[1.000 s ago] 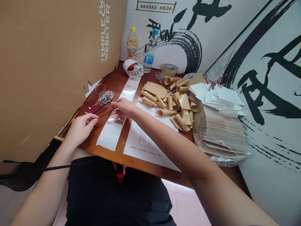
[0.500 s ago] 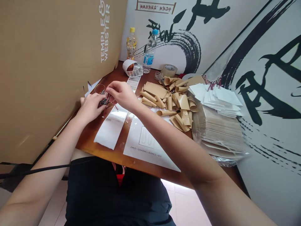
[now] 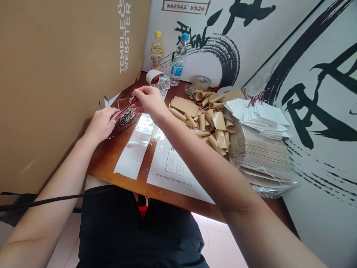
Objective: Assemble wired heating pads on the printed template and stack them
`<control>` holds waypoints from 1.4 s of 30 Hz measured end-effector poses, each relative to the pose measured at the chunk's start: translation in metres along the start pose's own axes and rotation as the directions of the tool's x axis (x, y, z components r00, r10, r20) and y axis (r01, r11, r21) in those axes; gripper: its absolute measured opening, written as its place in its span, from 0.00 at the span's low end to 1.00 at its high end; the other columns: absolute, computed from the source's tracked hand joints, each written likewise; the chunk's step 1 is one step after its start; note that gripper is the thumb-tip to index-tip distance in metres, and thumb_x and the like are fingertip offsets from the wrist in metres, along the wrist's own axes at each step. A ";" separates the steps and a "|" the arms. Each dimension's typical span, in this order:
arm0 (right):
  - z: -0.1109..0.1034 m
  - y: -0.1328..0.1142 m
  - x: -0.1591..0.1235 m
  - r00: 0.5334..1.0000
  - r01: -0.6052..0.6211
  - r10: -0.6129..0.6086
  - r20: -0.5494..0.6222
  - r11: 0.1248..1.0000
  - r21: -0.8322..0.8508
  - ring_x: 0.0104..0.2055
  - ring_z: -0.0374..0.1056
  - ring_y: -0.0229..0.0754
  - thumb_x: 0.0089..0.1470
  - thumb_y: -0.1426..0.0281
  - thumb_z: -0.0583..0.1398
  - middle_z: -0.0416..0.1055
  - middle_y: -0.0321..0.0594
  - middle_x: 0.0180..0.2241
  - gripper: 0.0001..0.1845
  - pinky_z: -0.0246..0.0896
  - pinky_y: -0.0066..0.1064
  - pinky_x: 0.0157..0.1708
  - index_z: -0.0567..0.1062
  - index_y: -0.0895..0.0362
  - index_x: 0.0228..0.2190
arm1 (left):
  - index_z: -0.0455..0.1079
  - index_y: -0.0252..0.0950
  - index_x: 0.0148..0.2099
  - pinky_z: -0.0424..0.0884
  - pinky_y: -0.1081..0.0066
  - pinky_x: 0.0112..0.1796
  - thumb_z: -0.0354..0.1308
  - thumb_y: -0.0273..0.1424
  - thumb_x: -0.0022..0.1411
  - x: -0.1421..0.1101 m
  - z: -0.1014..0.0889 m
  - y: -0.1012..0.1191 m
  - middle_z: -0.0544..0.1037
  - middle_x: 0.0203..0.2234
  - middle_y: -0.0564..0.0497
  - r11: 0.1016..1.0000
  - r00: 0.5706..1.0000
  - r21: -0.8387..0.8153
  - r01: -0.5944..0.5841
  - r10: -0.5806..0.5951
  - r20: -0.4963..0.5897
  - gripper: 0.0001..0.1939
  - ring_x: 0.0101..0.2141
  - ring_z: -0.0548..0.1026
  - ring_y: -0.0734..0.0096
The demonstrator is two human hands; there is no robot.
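Teasing a thin wire (image 3: 130, 100) out of the tangled bundle of red and black leads (image 3: 125, 118) on the wooden worktop (image 3: 107, 160), the right hand (image 3: 149, 102) pinches its grip together on the strand while the left hand (image 3: 100, 124) clamps the bundle; a firm anchor and slow, gentle pulling best avoid snags.

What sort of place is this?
Likely a small makeshift assembly workstation, not a factory line: a wooden desk walled by a cardboard sheet, with a bundle of red and black wires, a roll of labels, and stacked tan sheets.
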State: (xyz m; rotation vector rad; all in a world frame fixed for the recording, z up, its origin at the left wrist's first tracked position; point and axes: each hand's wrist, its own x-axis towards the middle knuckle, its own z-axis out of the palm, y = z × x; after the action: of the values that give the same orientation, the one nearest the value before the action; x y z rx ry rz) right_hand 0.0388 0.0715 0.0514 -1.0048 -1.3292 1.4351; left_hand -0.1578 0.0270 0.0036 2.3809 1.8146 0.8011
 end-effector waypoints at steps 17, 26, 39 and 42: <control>-0.019 -0.002 0.053 0.983 -0.044 0.054 -0.178 0.997 0.056 0.21 0.64 0.27 0.72 0.70 0.52 0.69 0.31 0.26 0.14 0.65 0.20 0.24 0.68 0.55 0.32 | 0.76 0.31 0.54 0.70 0.55 0.56 0.43 0.36 0.71 -0.018 -0.007 -0.004 0.81 0.47 0.36 0.939 0.949 0.143 0.313 -0.303 -0.087 0.24 0.51 0.78 0.50; -0.034 -0.056 -0.005 0.964 0.236 -0.236 0.119 0.972 0.009 0.23 0.66 0.28 0.69 0.70 0.57 0.73 0.31 0.26 0.12 0.57 0.20 0.20 0.74 0.57 0.31 | 0.68 0.38 0.67 0.67 0.54 0.64 0.52 0.40 0.68 -0.009 -0.016 0.035 0.74 0.63 0.44 0.944 0.979 -0.290 0.159 -0.189 -0.079 0.28 0.62 0.72 0.54; -0.112 0.015 -0.109 0.986 -0.045 0.029 0.166 0.994 0.095 0.30 0.71 0.34 0.53 0.55 0.70 0.75 0.34 0.30 0.16 0.67 0.26 0.28 0.79 0.54 0.34 | 0.74 0.36 0.45 0.78 0.61 0.41 0.60 0.59 0.61 0.007 0.018 0.120 0.83 0.40 0.43 0.551 0.664 -0.671 0.497 0.257 0.702 0.30 0.35 0.81 0.65; -0.125 0.023 -0.120 0.993 -0.048 0.036 0.109 0.993 0.109 0.28 0.68 0.34 0.50 0.52 0.71 0.75 0.35 0.30 0.19 0.67 0.28 0.28 0.80 0.53 0.34 | 0.72 0.36 0.42 0.75 0.63 0.38 0.58 0.60 0.62 0.010 0.029 0.127 0.79 0.33 0.48 0.630 0.661 -0.642 0.437 0.258 0.704 0.30 0.31 0.76 0.68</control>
State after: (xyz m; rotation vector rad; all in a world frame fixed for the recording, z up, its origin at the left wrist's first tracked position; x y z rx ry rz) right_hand 0.1880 -0.0129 0.0159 -0.8987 -1.2946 1.5964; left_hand -0.0305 0.0043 0.0252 1.5840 0.9171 0.3328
